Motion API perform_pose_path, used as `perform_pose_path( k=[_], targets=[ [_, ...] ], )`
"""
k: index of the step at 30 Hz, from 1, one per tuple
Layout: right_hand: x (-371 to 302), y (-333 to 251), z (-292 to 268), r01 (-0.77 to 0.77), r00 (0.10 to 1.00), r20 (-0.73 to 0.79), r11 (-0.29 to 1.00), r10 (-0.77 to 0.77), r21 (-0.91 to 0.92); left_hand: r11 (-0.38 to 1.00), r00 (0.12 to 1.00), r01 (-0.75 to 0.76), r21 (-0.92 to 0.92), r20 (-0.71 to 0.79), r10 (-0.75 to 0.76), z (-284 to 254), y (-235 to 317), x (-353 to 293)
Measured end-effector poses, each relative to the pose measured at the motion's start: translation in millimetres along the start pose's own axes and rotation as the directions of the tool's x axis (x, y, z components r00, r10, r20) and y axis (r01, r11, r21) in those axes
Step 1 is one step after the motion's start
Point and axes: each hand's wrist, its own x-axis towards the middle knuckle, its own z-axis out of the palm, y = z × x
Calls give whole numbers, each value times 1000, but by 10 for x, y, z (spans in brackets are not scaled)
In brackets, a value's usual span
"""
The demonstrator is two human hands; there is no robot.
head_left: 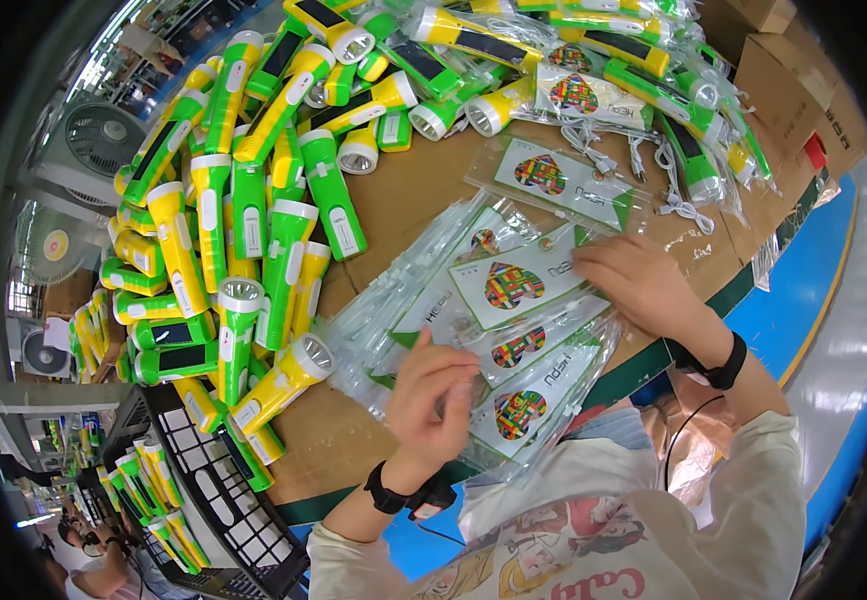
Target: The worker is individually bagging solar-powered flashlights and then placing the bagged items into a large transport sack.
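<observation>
A white and green card (pixel 514 284) with a colourful heart-shaped print lies at a slant over a fanned pile of clear plastic bags (pixel 379 310). My right hand (pixel 644 283) has its fingers closed on the card's right end. Close to the near left side of the pile is my left hand (pixel 432 398), its fingers curled in; what they hold, if anything, is hidden. More such cards show through the bags, one lower card (pixel 519 415) nearest me. Beyond the pile lies another bagged card (pixel 564 180), flat on the cardboard.
Green and yellow flashlights (pixel 279 260) are heaped at the left and back of the cardboard-covered table (pixel 404 190). Bagged flashlights (pixel 644 90) and white cables (pixel 684 205) lie at the back right. A black crate (pixel 224 480) stands lower left, cardboard boxes (pixel 784 85) at the far right.
</observation>
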Motion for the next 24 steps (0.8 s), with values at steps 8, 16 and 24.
perform_pose_path(
  k=[8, 16, 24],
  targets=[
    [298, -414, -432, 208, 977, -6, 965, -212, -157, 765, 964, -73, 640, -151, 218, 65, 114, 29],
    [487, -790, -430, 420, 901, 95, 906, -423, 53, 850, 959, -280, 446, 104, 262, 56, 265, 102],
    [340, -382, -707, 98, 995, 20, 980, -103, 173, 838, 976, -219, 500, 110, 190, -328, 206, 183]
  ],
)
